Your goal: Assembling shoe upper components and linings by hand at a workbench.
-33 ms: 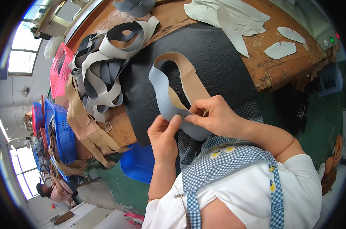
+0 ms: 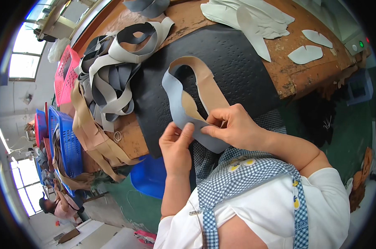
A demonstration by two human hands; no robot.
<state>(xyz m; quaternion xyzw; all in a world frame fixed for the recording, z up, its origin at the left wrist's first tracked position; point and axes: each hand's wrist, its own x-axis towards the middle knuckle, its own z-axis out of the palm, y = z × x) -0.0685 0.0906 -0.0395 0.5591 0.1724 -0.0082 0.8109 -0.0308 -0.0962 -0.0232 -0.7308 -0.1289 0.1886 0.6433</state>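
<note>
A looped strip (image 2: 204, 79), light blue-grey on one face and tan on the other, stands on edge over the black pitted mat (image 2: 238, 54). Its near end hangs past the mat's edge toward my lap. My left hand (image 2: 175, 145) pinches the blue-grey side between thumb and fingers. Just to the right, my right hand (image 2: 233, 124) has the strip's edge between thumb and forefinger. The fingertips behind the strip are partly hidden.
A heap of grey and white strips (image 2: 113, 74) lies left of the mat, with tan strips (image 2: 94, 133) draping off the wooden table (image 2: 134, 141). White cut pieces (image 2: 306, 54) lie at the far right. Blue (image 2: 67, 145) and pink baskets (image 2: 65, 83) stand left; another person (image 2: 61, 205) is beyond.
My left hand has shifted very slightly up and to the left on the strip. My right hand keeps its pinch in nearly the same place.
</note>
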